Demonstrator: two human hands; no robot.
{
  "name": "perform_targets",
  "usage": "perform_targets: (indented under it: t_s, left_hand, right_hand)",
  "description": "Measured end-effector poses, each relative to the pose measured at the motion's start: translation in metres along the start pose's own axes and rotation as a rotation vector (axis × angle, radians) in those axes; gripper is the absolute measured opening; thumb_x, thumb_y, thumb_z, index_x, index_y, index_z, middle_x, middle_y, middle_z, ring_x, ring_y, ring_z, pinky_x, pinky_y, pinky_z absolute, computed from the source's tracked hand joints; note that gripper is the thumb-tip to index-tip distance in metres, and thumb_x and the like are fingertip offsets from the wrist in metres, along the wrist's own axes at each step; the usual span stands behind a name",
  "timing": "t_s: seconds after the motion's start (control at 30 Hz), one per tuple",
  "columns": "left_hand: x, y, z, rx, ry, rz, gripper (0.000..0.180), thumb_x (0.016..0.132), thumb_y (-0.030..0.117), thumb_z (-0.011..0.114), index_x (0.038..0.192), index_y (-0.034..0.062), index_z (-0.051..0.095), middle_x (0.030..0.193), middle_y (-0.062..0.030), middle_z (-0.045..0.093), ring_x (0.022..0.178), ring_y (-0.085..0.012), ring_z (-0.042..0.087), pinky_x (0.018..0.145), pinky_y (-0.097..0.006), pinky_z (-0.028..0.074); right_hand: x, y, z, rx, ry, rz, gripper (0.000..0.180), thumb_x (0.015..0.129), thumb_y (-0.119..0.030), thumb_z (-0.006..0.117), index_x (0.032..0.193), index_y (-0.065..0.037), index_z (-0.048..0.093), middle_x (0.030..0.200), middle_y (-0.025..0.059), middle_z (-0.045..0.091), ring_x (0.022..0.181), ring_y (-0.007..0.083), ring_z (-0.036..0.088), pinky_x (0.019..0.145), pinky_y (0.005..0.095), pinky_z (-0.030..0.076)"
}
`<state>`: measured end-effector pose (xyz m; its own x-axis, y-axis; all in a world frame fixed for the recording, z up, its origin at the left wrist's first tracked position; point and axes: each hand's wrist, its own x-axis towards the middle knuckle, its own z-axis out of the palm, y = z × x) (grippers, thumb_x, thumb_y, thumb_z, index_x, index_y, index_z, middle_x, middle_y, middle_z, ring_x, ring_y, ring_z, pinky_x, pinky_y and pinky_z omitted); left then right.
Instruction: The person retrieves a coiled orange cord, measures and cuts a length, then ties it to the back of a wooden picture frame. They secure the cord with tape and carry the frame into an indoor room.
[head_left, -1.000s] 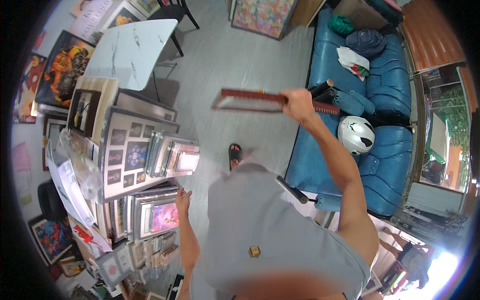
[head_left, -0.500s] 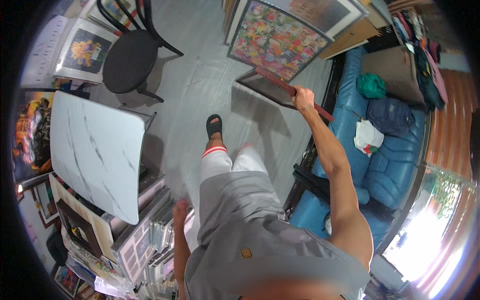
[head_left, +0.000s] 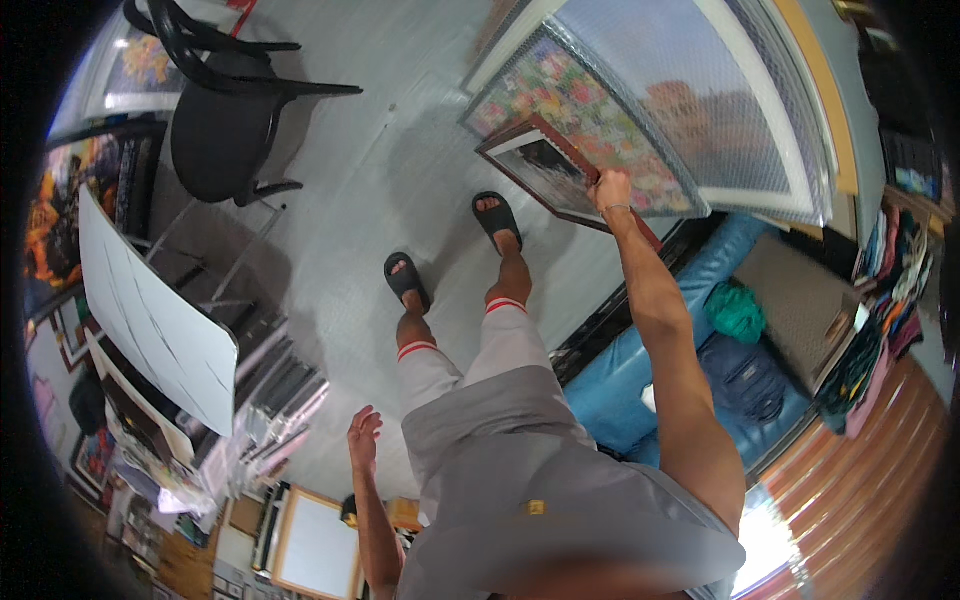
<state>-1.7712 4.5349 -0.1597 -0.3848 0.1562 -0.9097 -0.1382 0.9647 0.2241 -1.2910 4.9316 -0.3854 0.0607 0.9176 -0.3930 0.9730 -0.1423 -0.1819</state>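
Observation:
My right hand [head_left: 612,190] is wrapped round the upper edge of a picture frame [head_left: 530,170] with a reddish-brown moulding. The frame hangs tilted above the floor, and a pale mat and a dark picture show under its glass. Behind it leans a large framed flower picture [head_left: 560,85]; I cannot tell whether the two touch. My left hand [head_left: 365,435] hangs at my side beside the stacked frames, holding nothing, its fingers loosely apart.
Large wrapped pictures [head_left: 690,100] lean at the far right, beside a blue sofa [head_left: 615,380] with a dark bag [head_left: 745,375] and a green bundle [head_left: 735,310]. At left stand a black chair [head_left: 225,130], a white marbled table [head_left: 160,320] and stacked frames [head_left: 275,400].
My view has swung round and moved nearer the leaning pictures. The held frame has turned, showing more of its glazed face. Both feet now show, and my left hand is no longer blurred.

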Motion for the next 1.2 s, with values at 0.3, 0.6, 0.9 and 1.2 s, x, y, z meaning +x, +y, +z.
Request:
perform_targets:
  t_s: [0.3, 0.6, 0.9, 1.2]
  left_hand:
    - [-0.046, -0.032, 0.056, -0.041, 0.064, -0.031, 0.035, 0.085, 0.021, 0.065, 0.117, 0.0079, 0.061, 0.090, 0.0004, 0.063, 0.082, -0.0093, 0.057, 0.070, -0.024, 0.042]
    - [-0.085, -0.156, 0.063, -0.508, 0.143, -0.071, 0.036, 0.085, 0.018, 0.064, 0.118, 0.0048, 0.059, 0.096, -0.0048, 0.065, 0.087, -0.0135, 0.060, 0.073, -0.027, 0.047]
    - [-0.081, -0.421, 0.067, -1.018, 0.430, -0.148, 0.044, 0.080, 0.032, 0.068, 0.114, 0.0033, 0.063, 0.106, -0.0126, 0.067, 0.100, -0.0219, 0.063, 0.086, -0.032, 0.048]
    - [-0.104, -0.682, -0.002, -1.716, 0.958, -0.579, 0.033, 0.080, 0.026, 0.068, 0.106, 0.0052, 0.066, 0.083, -0.0048, 0.067, 0.072, -0.0123, 0.061, 0.060, -0.027, 0.048]
  right_hand:
    - [0.066, 0.030, -0.033, 0.083, 0.016, 0.056, 0.048, 0.073, -0.023, 0.074, 0.118, -0.009, 0.061, 0.096, 0.0197, 0.067, 0.091, 0.0371, 0.064, 0.082, 0.0419, 0.050]
    - [-0.040, -0.037, -0.036, -0.062, -0.007, -0.489, 0.042, 0.077, -0.023, 0.069, 0.113, -0.002, 0.060, 0.106, 0.0229, 0.062, 0.102, 0.0388, 0.058, 0.088, 0.0463, 0.045]
    - [-0.330, -0.276, 0.109, 0.024, -1.010, -0.535, 0.030, 0.083, -0.020, 0.067, 0.105, 0.000, 0.067, 0.080, 0.0072, 0.065, 0.073, 0.0142, 0.060, 0.063, 0.0293, 0.049]
    - [-0.661, -0.591, 0.233, -0.575, -1.173, -1.004, 0.027, 0.081, -0.022, 0.070, 0.102, -0.006, 0.069, 0.079, 0.0041, 0.067, 0.065, 0.0117, 0.060, 0.054, 0.0275, 0.047]
